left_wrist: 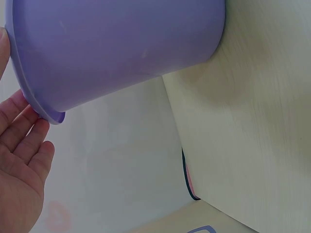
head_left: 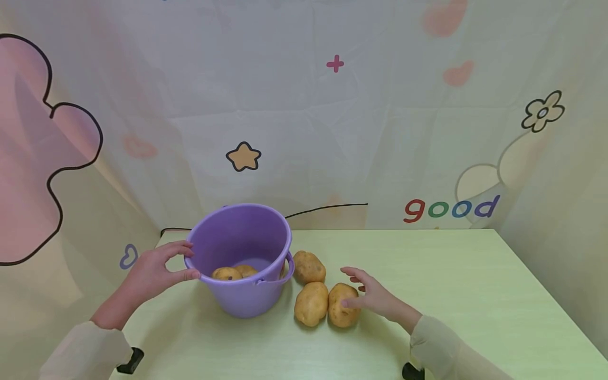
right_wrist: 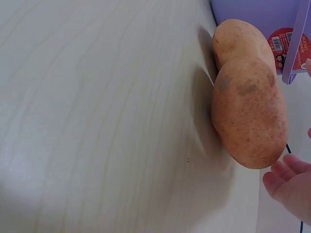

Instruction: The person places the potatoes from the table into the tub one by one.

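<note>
A purple bucket stands on the table, with at least two potatoes visible inside. My left hand touches its left rim, thumb and fingers spread apart; the left wrist view shows the fingertips at the rim. Three potatoes lie to the bucket's right: a rear one, a front one and a right one. My right hand is at the right potato, thumb over it and fingers spread around its far side. In the right wrist view its fingertips are beside the nearest potato.
The pale green tabletop extends to the right. Behind it hangs a printed cloth with a star and the word "good". The bucket's handle hangs down on its right side, near a red label.
</note>
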`<act>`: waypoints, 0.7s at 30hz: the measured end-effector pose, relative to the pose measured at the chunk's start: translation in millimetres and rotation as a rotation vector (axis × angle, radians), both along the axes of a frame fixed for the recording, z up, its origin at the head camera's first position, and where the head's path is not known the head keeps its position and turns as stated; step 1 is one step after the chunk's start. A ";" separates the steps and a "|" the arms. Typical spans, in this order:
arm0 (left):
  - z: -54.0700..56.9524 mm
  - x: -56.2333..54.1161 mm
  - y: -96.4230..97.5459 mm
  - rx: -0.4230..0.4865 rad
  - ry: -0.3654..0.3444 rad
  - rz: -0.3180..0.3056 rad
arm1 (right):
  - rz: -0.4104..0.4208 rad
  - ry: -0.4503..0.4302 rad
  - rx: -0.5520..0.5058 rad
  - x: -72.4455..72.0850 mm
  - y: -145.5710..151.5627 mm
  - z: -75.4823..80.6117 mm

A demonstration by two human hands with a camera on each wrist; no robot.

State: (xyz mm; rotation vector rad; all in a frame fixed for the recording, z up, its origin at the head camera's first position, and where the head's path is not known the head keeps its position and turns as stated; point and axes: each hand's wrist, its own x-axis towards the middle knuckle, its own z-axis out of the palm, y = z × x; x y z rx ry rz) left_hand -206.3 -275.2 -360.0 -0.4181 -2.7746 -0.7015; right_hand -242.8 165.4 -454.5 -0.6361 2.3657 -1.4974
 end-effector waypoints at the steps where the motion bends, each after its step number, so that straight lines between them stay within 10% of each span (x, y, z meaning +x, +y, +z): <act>1: -0.1 -0.1 -0.1 0.000 -0.001 0.000 | -0.005 -0.004 -0.002 0.6 0.2 -0.6; 21: -0.4 -0.4 -0.1 0.004 0.008 -0.003 | -0.109 -0.075 -0.041 8.0 2.1 -20.7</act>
